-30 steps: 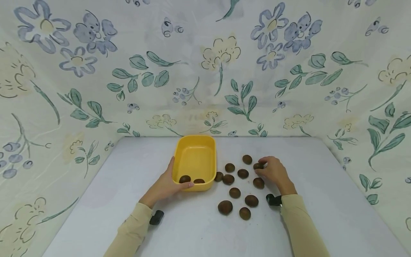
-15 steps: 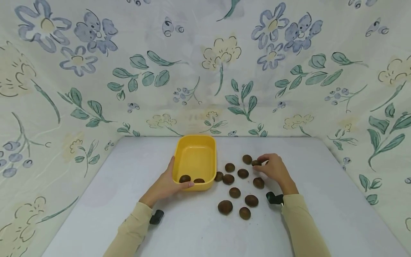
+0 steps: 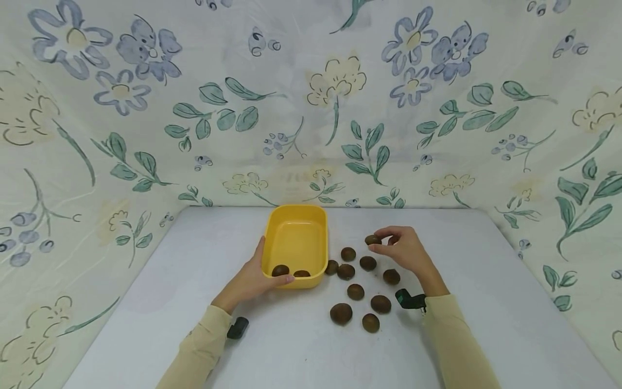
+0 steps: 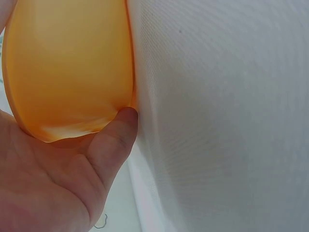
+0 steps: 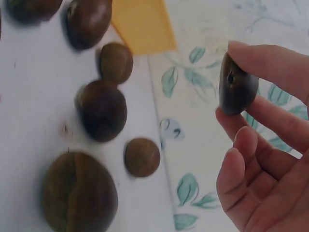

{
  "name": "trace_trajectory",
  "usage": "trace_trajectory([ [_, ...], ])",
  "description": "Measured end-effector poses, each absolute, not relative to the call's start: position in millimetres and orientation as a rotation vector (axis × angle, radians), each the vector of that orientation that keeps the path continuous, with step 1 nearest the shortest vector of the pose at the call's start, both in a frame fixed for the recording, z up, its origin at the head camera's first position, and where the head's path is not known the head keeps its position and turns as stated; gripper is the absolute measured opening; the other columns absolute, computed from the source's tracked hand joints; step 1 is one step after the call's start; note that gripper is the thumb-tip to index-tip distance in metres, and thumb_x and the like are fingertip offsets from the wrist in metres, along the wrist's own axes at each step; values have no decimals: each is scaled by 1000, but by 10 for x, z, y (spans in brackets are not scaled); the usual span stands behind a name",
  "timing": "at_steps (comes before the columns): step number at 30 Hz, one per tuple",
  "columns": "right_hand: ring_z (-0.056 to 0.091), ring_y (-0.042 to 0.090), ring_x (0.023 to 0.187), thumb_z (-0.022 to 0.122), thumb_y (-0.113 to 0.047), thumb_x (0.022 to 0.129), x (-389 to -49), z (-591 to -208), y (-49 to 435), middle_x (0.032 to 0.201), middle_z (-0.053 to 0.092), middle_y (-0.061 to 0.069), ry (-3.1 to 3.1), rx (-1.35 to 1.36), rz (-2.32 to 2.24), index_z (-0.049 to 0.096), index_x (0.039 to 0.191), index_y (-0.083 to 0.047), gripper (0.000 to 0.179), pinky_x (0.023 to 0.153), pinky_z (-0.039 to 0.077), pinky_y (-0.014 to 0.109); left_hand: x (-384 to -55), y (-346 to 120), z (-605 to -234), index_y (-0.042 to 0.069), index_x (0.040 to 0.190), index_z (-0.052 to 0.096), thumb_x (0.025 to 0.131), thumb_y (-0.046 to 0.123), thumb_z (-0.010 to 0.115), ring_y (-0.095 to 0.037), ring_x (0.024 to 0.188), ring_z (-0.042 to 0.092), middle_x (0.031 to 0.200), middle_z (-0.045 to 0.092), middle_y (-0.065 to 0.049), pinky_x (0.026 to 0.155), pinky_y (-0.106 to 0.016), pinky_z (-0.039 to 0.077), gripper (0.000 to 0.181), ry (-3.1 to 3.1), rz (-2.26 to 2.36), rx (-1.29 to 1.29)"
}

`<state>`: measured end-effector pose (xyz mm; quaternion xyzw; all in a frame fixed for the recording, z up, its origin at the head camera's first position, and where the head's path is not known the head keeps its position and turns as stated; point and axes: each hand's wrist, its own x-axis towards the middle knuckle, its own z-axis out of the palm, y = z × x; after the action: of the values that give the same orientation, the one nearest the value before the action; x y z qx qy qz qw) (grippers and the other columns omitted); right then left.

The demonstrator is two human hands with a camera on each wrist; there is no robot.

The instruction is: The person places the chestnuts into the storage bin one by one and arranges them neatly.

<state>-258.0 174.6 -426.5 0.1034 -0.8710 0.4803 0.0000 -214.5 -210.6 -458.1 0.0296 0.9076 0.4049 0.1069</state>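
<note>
My left hand (image 3: 249, 280) grips the yellow plastic container (image 3: 297, 246) at its near left corner, the thumb lying over the front rim. Inside, two brown chestnuts (image 3: 280, 270) sit by the front wall. In the left wrist view the hand's palm (image 4: 43, 179) is up against the container's wall. Right of the container, my right hand (image 3: 407, 249) pinches a chestnut (image 5: 236, 86) between thumb and fingertips, raised above the table. In the head view it covers the rearmost chestnut on the table, which the right wrist view shows as a small round chestnut (image 5: 142, 157).
Several loose chestnuts (image 3: 356, 292) lie scattered on the white table (image 3: 286, 346) to the right of the container, one (image 3: 332, 267) right at its side. Behind the table's back edge hangs a flower-printed cloth (image 3: 291, 135). Black wrist cameras (image 3: 410, 299) sit at both cuffs.
My right hand has lifted the chestnut from the right side of the group and carried it left and slightly back. My left hand and the container have stayed in place.
</note>
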Motion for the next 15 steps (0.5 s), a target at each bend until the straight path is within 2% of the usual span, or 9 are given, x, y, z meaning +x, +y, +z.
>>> trace_trajectory([
  [10, 54, 24, 89, 83, -26, 86, -2492, -4219, 1457, 98, 67, 8, -2719, 426, 1564, 76, 118, -8, 37, 71, 45, 27, -2127, -2115, -4559, 16, 166, -16, 78, 66, 80, -43, 156, 31, 174, 14, -21, 124, -65, 29, 139, 2661, 1198, 68],
  [12, 53, 25, 85, 84, -26, 86, -2479, -4222, 1405, 92, 64, 8, -2716, 456, 1566, 76, 118, -8, 37, 68, 43, 26, -2131, -2114, -4562, 17, 166, -15, 78, 66, 81, -42, 156, 31, 174, 14, -20, 124, -65, 29, 139, 2658, 1204, 59],
  [15, 52, 23, 77, 85, -26, 85, -2452, -4228, 1328, 94, 67, 8, -2721, 483, 1573, 77, 118, -9, 37, 61, 41, 23, -2140, -2109, -4583, 18, 166, -14, 77, 65, 82, -42, 155, 33, 174, 15, -19, 124, -65, 30, 139, 2653, 1225, 60],
])
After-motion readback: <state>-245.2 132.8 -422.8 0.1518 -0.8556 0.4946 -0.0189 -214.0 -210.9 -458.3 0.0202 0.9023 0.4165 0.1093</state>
